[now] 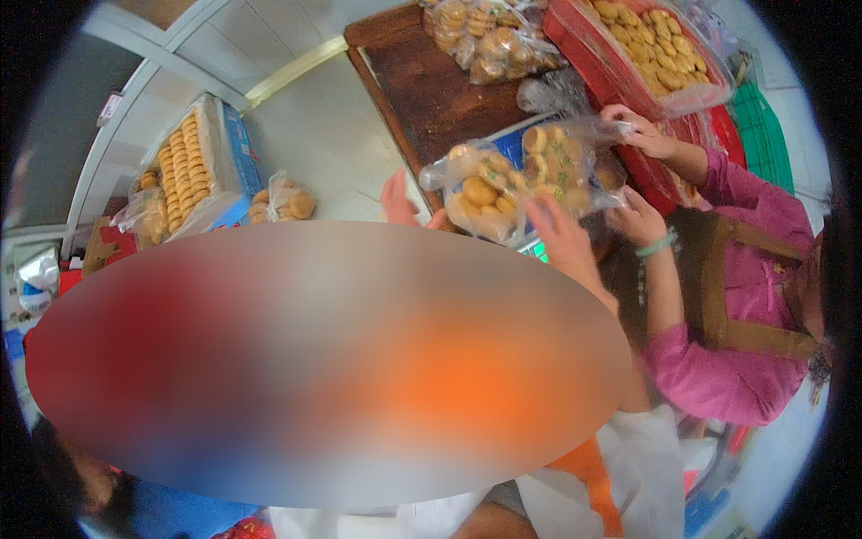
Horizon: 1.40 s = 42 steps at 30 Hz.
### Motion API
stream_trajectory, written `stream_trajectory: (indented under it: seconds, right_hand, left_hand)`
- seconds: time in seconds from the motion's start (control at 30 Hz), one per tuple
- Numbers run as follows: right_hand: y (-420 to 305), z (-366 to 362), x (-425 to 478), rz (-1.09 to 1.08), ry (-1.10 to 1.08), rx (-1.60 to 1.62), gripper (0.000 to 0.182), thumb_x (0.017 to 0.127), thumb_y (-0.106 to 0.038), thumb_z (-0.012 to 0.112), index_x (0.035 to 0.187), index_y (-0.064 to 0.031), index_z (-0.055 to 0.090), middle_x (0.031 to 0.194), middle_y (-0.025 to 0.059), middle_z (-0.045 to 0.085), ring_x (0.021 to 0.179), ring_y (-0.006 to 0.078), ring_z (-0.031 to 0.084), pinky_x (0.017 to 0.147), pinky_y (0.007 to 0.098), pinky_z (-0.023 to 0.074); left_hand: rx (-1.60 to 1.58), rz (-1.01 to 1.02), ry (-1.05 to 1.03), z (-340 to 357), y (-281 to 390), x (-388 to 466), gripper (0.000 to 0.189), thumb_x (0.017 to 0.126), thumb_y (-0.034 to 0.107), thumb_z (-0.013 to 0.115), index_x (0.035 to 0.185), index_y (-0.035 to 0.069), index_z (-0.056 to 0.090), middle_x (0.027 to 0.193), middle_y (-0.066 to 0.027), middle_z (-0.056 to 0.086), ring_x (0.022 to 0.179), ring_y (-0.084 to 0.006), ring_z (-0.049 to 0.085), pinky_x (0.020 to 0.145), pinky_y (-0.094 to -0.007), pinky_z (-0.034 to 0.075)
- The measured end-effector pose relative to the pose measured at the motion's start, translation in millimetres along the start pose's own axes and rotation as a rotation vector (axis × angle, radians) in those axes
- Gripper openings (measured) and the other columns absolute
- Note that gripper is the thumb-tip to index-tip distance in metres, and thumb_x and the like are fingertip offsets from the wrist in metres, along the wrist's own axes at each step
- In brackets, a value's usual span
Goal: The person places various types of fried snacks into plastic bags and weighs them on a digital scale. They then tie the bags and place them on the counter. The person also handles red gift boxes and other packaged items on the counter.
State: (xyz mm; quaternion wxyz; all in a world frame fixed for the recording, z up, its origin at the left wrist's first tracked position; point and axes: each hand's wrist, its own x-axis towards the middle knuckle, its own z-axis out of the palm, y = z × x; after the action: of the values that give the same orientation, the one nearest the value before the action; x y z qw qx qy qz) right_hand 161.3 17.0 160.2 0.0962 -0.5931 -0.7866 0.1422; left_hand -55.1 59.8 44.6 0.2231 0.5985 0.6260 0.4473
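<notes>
My left hand (399, 199) is empty, fingers and thumb apart, just left of a clear plastic bag of round baked goods (479, 192). My right hand (562, 232), slightly blurred, has its fingers extended over that bag's right side without visibly closing on it. The bag lies on or over what looks like a scale with a lit green display (539, 252), mostly covered. To its right, another person's two hands (643, 138) hold a second clear bag of round pastries (555, 158) by its edges. A large blurred oval hides my forearms and the area below.
A brown wooden tray (431, 101) holds more bagged pastries (495, 40). At upper right is a red container of cookies (656, 50). An open blue carton with rows of cookies (185, 175) stands left, beside a tied bag (283, 201). The person in pink (727, 370) stands at right.
</notes>
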Motion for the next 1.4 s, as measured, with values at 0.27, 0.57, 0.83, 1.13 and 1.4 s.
stream_trajectory:
  seconds: [0.27,0.57,0.83,1.13,1.4]
  right_hand:
    - [20,22,21,-0.184,-0.067,0.321,0.012,0.080,-0.008,0.051,0.089,-0.0040,0.058,0.120,0.0128,0.048,0.120,0.0300,0.037,0.099,0.0387,0.0277]
    - [-23,26,15,0.035,-0.282,1.074,0.045,0.084,-0.013,0.049,0.126,-0.0032,0.038,0.100,0.0054,0.052,0.098,0.0141,0.050,0.088,0.0280,0.0375]
    - [-85,140,29,-0.377,-0.836,0.749,0.029,0.077,-0.017,0.056,0.104,-0.0046,0.058,0.103,0.0135,0.060,0.092,0.0306,0.054,0.084,0.0385,0.0403]
    - [-118,163,29,-0.181,-0.996,0.844,0.030,0.090,-0.030,0.041,0.088,-0.0012,0.050,0.079,0.0092,0.054,0.073,0.0204,0.051,0.064,0.0317,0.0407]
    - [-116,181,25,0.255,-1.121,0.960,0.053,0.089,-0.054,0.027,0.076,-0.0065,0.046,0.065,-0.0006,0.045,0.060,0.0104,0.039,0.056,0.0254,0.0329]
  left_hand:
    - [-0.187,0.174,-0.063,5,16,58,0.012,0.084,0.009,0.055,0.092,0.002,0.060,0.081,-0.0108,0.058,0.070,-0.0183,0.056,0.065,-0.0273,0.045]
    - [-0.121,0.445,-0.288,-101,73,-5,0.015,0.077,0.007,0.058,0.092,0.008,0.060,0.079,-0.0098,0.058,0.071,-0.0240,0.057,0.064,-0.0309,0.047]
    - [-0.151,0.409,-0.663,-90,8,-71,0.023,0.076,0.007,0.056,0.099,0.007,0.056,0.089,-0.0118,0.056,0.081,-0.0281,0.054,0.069,-0.0322,0.046]
    - [-0.375,-0.288,-0.392,-128,-48,-108,0.029,0.083,0.008,0.049,0.112,0.006,0.052,0.107,-0.0074,0.051,0.076,-0.0164,0.052,0.068,-0.0273,0.043]
    - [-0.235,-0.371,-0.450,-130,-49,-114,0.022,0.081,0.011,0.054,0.102,0.005,0.055,0.088,-0.0126,0.058,0.077,-0.0252,0.057,0.067,-0.0318,0.045]
